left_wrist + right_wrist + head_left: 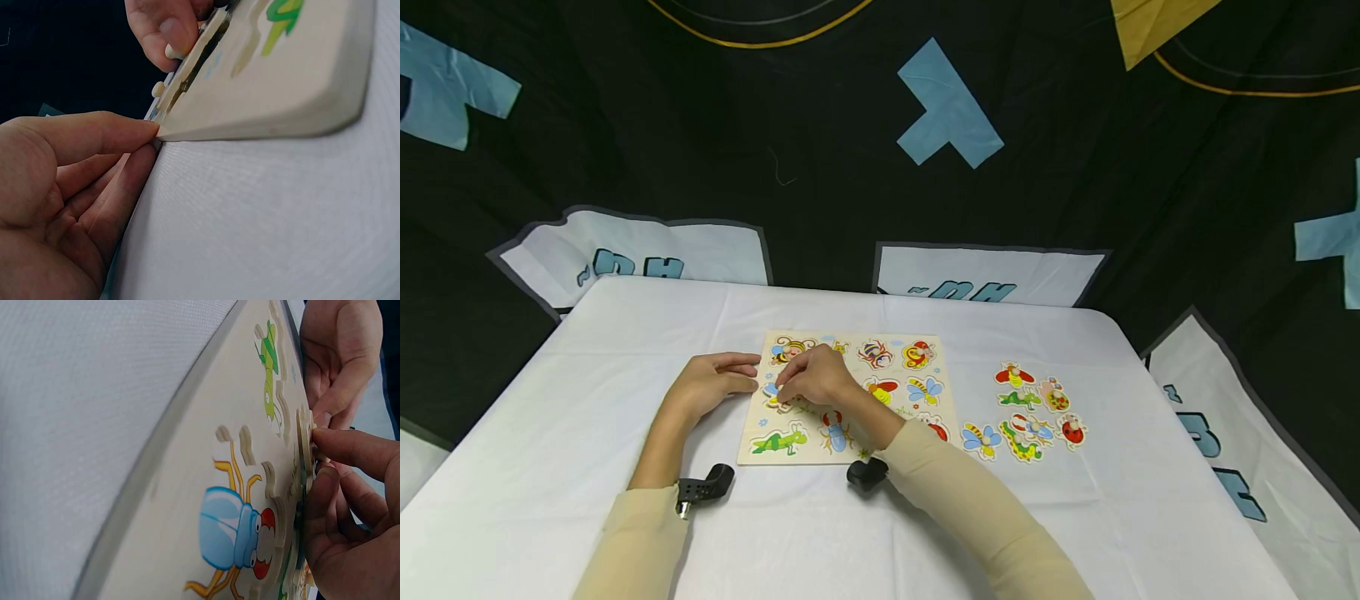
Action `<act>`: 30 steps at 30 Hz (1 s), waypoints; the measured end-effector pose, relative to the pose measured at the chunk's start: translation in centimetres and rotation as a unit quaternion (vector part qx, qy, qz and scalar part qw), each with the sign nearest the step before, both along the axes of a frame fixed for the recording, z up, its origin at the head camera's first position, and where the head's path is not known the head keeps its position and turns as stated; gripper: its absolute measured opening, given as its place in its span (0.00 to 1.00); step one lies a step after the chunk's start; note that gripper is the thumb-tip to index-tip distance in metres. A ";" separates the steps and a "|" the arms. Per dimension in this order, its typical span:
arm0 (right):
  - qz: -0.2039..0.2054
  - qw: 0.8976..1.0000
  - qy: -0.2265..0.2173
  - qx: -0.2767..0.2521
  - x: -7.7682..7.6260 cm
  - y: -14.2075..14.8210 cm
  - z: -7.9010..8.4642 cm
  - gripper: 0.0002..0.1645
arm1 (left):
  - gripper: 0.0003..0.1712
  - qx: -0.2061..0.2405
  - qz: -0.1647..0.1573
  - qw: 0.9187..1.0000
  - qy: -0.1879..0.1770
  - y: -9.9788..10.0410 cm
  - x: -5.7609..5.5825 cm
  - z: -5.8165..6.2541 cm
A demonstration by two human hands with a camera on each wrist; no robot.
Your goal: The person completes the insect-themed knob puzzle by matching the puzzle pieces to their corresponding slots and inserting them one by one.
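Note:
A wooden peg puzzle board with printed insects in cut-out shapes lies on the white table. My right hand reaches across it, thumb and fingertips pinching the small knob of a puzzle piece. That piece, with blue and yellow showing in the head view, is at the left middle spot and partly hidden by the fingers. At the board's left edge rests my left hand, its thumb and fingertips touching the side. Near the front of the board are a green grasshopper picture and a blue beetle picture.
Right of the board lie several loose pieces, among them a ladybug, a caterpillar, a bee and a grasshopper. A black cloth with blue patches hangs behind the table. Both wrists carry black cameras.

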State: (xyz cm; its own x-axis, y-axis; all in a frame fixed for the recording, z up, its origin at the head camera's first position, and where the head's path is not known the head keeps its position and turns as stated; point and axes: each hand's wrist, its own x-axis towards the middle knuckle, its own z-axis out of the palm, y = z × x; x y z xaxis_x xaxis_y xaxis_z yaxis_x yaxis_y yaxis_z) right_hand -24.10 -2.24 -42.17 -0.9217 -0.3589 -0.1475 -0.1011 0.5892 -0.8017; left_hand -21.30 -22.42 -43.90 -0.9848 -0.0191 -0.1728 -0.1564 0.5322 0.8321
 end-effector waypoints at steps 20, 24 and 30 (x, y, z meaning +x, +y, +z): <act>0.003 1.000 0.001 0.002 0.2 -0.3 -0.4 0.06 | 0.31 0.001 -0.001 1.000 0.005 0.0 -0.1 -0.1; 0.004 1.000 0.000 0.004 0.2 -0.3 -0.4 0.06 | 0.31 0.001 0.001 1.000 0.005 0.0 -0.1 -0.1; 0.004 1.000 -0.004 0.010 0.2 -0.2 -0.4 0.06 | 0.31 -0.004 0.002 1.000 0.004 0.0 -0.1 -0.1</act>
